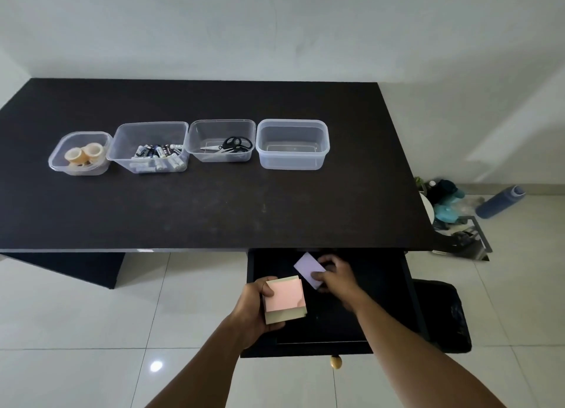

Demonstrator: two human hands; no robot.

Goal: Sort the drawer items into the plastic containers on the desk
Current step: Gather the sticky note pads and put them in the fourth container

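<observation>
Four clear plastic containers stand in a row on the dark desk (214, 199), seen from the head camera. From left to right: the first container (80, 153) holds rolls of tape (82, 153); the second container (149, 147) holds batteries (157, 158); the third container (220, 140) holds black-handled scissors (227, 145); the fourth container (293, 144) has nothing in it. The first three stand close together; the fourth is slightly apart from the third.

Below the desk's near edge, the drawer (382, 300) is pulled open, with a round brass-coloured knob (335, 361) at its front.

The left hand (253, 306) is over the drawer's left front corner. Its fingers are closed around a stack of sticky notes (286, 300), pink pad on top and a pale yellow-green pad beneath, with the thumb pressed on the top face.

The right hand (336, 277) is inside the drawer. Its thumb and fingers pinch a lavender pad (309, 268), held tilted, just beside the pink stack without touching it.

On the tiled floor to the right of the desk lie a blue bottle (500, 201) and a heap of dark and teal items (448, 205).
</observation>
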